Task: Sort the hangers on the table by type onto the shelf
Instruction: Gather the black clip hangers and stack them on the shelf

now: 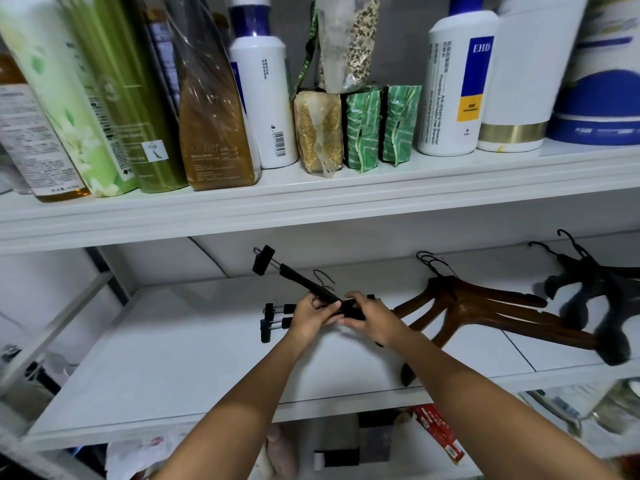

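Note:
Both my hands hold a black clip hanger (pixel 298 277) over the middle white shelf (pixel 173 358). It tilts up to the left, its clip end raised. My left hand (pixel 313 318) grips its bar from the left and my right hand (pixel 372 320) grips it from the right. Two more black clip hangers (pixel 275 318) lie flat on the shelf just under my hands. To the right lies a stack of brown wooden hangers (pixel 485 313). Farther right lie black velvet hangers (pixel 595 296).
The upper shelf (pixel 311 199) carries shampoo bottles (pixel 263 98), green bottles, food packets (pixel 377 124) and a blue and white tub. Below the middle shelf are boxes and bags. The left part of the middle shelf is bare white board.

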A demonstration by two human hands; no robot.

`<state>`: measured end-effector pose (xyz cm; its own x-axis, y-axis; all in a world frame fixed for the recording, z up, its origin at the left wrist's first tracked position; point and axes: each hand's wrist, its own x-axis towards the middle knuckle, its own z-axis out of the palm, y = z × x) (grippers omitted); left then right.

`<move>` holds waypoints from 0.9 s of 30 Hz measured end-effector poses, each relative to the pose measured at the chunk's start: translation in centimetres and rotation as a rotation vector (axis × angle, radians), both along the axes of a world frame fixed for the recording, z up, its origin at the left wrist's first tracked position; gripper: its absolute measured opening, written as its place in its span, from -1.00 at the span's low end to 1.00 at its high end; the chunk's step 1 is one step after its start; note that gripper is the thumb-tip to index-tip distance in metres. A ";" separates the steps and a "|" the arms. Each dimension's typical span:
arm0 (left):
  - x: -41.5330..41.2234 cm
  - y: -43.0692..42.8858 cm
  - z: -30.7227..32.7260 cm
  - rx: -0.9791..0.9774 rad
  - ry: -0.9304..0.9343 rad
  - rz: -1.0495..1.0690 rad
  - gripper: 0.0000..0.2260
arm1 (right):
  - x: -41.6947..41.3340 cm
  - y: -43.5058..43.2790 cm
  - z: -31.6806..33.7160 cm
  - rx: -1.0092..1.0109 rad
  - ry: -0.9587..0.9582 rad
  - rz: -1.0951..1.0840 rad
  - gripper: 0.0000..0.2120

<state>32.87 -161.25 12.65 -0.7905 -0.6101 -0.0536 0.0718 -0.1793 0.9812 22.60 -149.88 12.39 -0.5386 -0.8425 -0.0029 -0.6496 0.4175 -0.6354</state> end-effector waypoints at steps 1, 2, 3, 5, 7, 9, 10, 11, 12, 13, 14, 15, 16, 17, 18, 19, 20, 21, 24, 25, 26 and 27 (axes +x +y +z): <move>-0.1 0.1 0.0 0.008 0.003 0.004 -0.81 | 0.0 -0.1 0.0 0.002 0.022 -0.002 -0.47; 0.0 0.1 0.0 0.010 0.009 0.002 -0.80 | -0.1 -0.1 0.0 0.004 0.051 0.001 -0.54; 0.1 0.1 0.0 0.009 0.014 -0.002 -0.80 | -0.2 -0.2 0.1 0.001 0.073 0.009 -0.59; 0.2 -0.1 -0.1 0.006 0.016 -0.012 -0.80 | -0.3 -0.3 0.2 -0.010 0.092 0.025 -0.66; 0.4 -0.5 -0.2 -0.030 -0.015 -0.021 -0.84 | -0.5 -0.4 0.3 -0.014 0.127 0.029 -0.68; 0.7 -0.9 -0.3 -0.120 -0.083 -0.002 -0.86 | -0.6 -0.7 0.3 -0.007 0.183 0.029 -0.67; 0.9 -1.2 -0.4 -0.162 -0.116 0.010 -0.88 | -0.7 -0.8 0.3 0.007 0.207 0.029 -0.66; 1.3 -1.6 -0.5 -0.215 -0.153 0.024 -0.91 | -0.7 -0.9 0.2 0.023 0.226 0.030 -0.65; 1.7 -2.0 -0.7 -0.257 -0.182 0.031 -0.90 | -0.7 -0.9 0.1 0.037 0.241 0.028 -0.65; 2.3 -2.5 -1.0 -0.305 -0.224 0.029 -0.86 | -0.8 -1.1 -0.1 0.050 0.257 0.021 -0.65; 2.8 -3.0 -1.3 -0.322 -0.254 0.007 -0.84 | -0.9 -1.1 -0.2 0.059 0.274 0.009 -0.64; 3.4 -3.5 -1.6 -0.406 -0.325 -0.026 -0.87 | -1.1 -1.2 -0.4 0.068 0.291 -0.005 -0.64; 4.1 -4.2 -1.9 -0.567 -0.433 -0.072 -0.92 | -1.3 -1.3 -0.6 0.079 0.311 -0.018 -0.64; 4.9 -4.8 -2.0 -0.808 -0.580 -0.117 -0.91 | -1.5 -1.4 -0.8 0.094 0.333 -0.031 -0.64; 5.7 -5.5 -2.1 -1.032 -0.708 -0.148 -0.85 | -1.6 -1.5 -1.0 0.113 0.354 -0.040 -0.63; 6.5 -5.9 -1.9 -1.190 -0.776 -0.169 -0.82 | -1.8 -1.6 -1.3 0.132 0.377 -0.049 -0.63; 7.1 -6.3 -1.6 -1.307 -0.792 -0.186 -0.80 | -1.9 -1.8 -1.5 0.154 0.401 -0.055 -0.63; 7.7 -6.6 -1.5 -1.402 -0.772 -0.188 -0.79 | -2.0 -2.0 -1.7 0.178 0.425 -0.057 -0.62; 9.0 -7.8 -1.2 -1.669 -0.721 -0.252 -0.75 | -2.1 -3.0 -2.3 0.256 0.462 -0.048 -0.61; 9.4 -8.3 -1.2 -1.733 -0.703 -0.259 -0.74 | -2.0 -3.3 -2.6 0.278 0.461 -0.043 -0.61; 9.7 -8.5 -1.0 -1.769 -0.678 -0.264 -0.74 | -1.9 -3.6 -2.9 0.300 0.461 -0.038 -0.62; 10.0 -8.7 -0.8 -1.832 -0.608 -0.246 -0.75 | -1.8 -3.8 -3.4 0.318 0.463 -0.035 -0.62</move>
